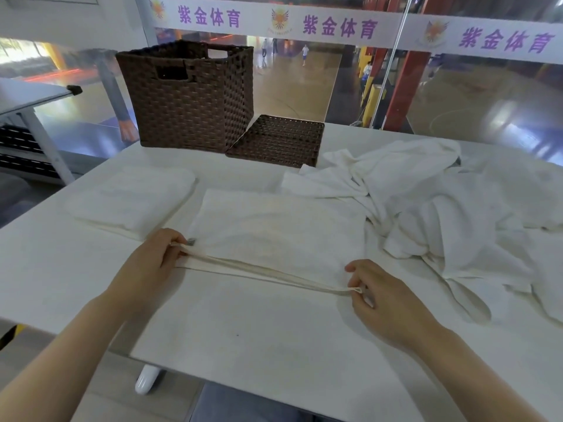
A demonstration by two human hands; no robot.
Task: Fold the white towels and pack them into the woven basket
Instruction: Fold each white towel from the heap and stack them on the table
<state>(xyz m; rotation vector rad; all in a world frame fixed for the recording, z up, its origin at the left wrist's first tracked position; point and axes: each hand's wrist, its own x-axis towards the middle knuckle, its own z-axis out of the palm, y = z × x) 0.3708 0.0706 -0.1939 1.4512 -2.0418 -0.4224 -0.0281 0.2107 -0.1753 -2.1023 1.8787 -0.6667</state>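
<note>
Towel (pixel 274 226) mid-fold, lying flat on table (pixel 76 269) in front of woven basket (pixel 185 95). Left hand (pixel 149 266) pinches the towel's near-left hemmed corner; right hand (pixel 380 293) pinches the near-right corner, other fingers loosely spread. Hem is pulled taut between them, probably to keep the edge straight for the next fold away from the body. Folded towel (pixel 131 199) sits in front of basket, left of the working towel, likely staged for packing. Unfolded pile (pixel 441 208) lies crumpled to basket's right and nearer the person. Lid (pixel 277 140) rests just beside basket on its right, leaving the top open for loading. Nothing visible inside basket from here.
</note>
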